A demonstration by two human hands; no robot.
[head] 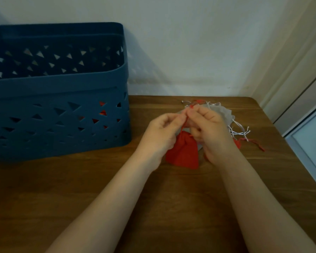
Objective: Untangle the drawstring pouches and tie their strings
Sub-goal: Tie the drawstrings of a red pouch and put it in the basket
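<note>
**Red pouch hanging by its string, more pouches heaped behind**

A small red drawstring pouch (182, 152) hangs with its gathered neck uppermost, its bottom edge at or just above the wooden tabletop. Its red string (185, 123) runs up from the neck, taut and slightly slanted. Behind it lies a heap of pale grey pouches (221, 111), flat and overlapping on the tabletop, near its far edge. Their white strings (238, 131) spill out to the right in a loose tangle. Just beside that tangle lies another red pouch (237, 143), mostly hidden, its red cord (257, 144) trailing off to the right. How many grey pouches are in the heap is hard to tell.
</note>
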